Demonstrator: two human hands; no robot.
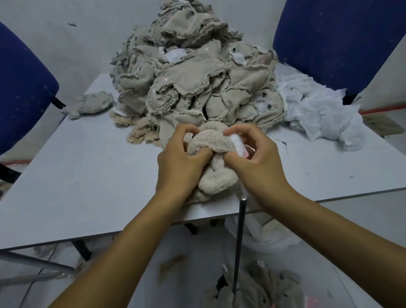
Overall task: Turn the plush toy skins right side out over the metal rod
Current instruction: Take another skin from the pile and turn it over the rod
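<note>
A beige plush toy skin (216, 162) with its fluffy side showing sits near the front edge of the white table (78, 183), over the top of a dark metal rod (239, 243) that rises from the floor. My left hand (179, 160) grips the skin's left side with curled fingers. My right hand (253, 157) pinches its right side, where a white label (237, 145) sticks out. The rod's top end is hidden under the fabric. A tall heap of inside-out beige skins (196, 81) lies on the table behind my hands.
Two blue chairs (5, 91) (347, 28) stand at the table's far corners. Crumpled white plastic bags (320, 113) lie at the right of the heap. A pile of plush skins (254, 295) lies on the floor around the rod's base. Cables run along the floor at left.
</note>
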